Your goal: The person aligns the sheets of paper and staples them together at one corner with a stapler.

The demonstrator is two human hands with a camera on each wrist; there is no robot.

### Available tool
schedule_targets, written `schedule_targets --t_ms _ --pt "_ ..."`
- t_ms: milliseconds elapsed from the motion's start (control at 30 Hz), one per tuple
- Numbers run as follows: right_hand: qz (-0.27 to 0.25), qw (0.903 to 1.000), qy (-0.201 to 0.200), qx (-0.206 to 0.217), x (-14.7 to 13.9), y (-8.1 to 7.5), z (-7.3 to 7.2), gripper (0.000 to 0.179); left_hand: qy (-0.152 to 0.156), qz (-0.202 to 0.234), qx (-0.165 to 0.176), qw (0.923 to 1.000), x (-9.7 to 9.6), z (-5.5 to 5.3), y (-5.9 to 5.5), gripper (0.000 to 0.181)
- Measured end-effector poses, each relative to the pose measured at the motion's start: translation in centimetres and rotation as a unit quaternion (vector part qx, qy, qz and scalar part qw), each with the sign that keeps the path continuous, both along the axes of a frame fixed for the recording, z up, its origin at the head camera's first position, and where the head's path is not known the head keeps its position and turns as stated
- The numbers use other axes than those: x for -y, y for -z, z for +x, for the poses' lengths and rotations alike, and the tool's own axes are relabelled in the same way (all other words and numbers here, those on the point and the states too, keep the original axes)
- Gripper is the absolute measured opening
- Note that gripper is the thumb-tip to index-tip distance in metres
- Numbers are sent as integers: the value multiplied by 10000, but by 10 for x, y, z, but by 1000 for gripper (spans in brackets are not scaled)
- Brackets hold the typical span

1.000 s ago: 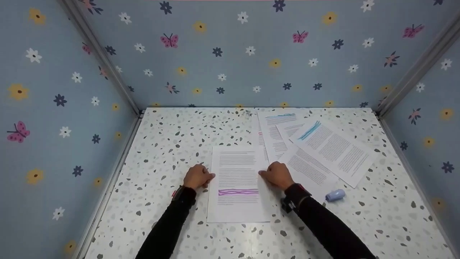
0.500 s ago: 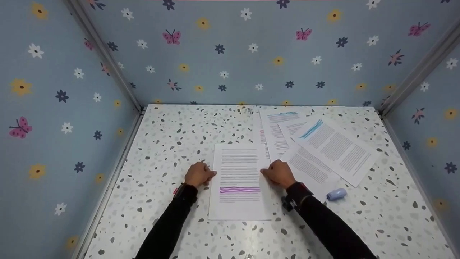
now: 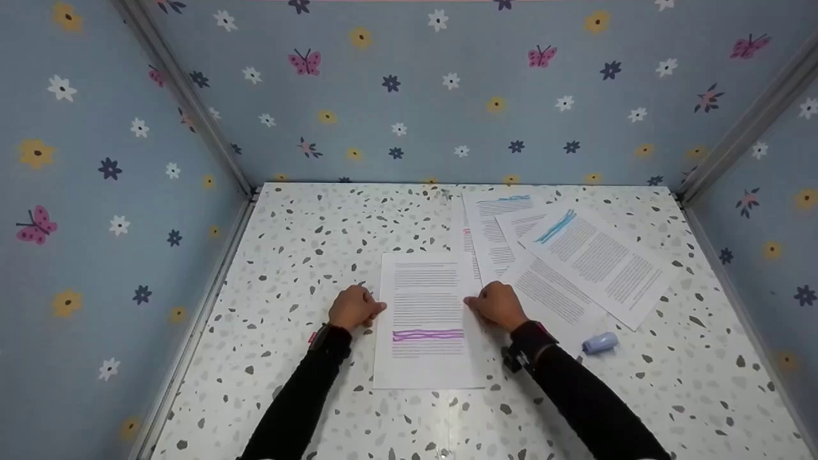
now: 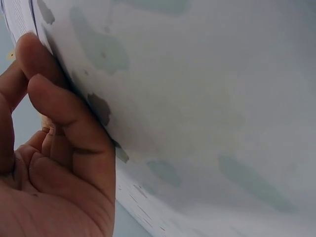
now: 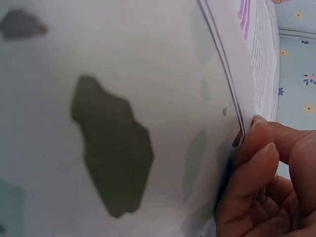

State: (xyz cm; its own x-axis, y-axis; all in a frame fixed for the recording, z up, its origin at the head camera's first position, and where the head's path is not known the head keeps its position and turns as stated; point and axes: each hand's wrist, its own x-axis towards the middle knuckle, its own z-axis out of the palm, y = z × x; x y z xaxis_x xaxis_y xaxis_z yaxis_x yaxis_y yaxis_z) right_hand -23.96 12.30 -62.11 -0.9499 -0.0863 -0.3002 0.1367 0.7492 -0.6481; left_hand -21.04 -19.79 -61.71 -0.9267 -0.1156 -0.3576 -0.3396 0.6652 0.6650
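A printed paper sheet (image 3: 427, 370) with a purple scribbled band across its lower text lies upright on the speckled table, in the middle of the head view. My left hand (image 3: 353, 308) pinches its left edge between thumb and fingers; the left wrist view shows these fingertips (image 4: 44, 96) close up at the edge. On the opposite side my right hand (image 3: 500, 308) pinches the right edge. In the right wrist view thumb and fingertips (image 5: 261, 155) meet at that edge, where a double paper line shows.
Several overlapping printed sheets (image 3: 597, 268), some with blue marks, lie fanned out at the right back. A short lilac marker-like object (image 3: 599, 343) lies right of my right hand. Flower-patterned walls (image 3: 409, 89) border the table (image 3: 307, 223) behind and at both sides.
The head view has tilted slightly, so everything shifts a little up and to the right. Both hands keep their hold on the sheet's edges, and the other papers lie as before.
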Motion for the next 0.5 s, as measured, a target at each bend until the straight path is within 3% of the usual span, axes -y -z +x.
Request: schedule_targets --t_ms 500 --pt "-78 9999 -26 101 -1 0 -1 34 -83 39 184 9998 0 -1 0 31"
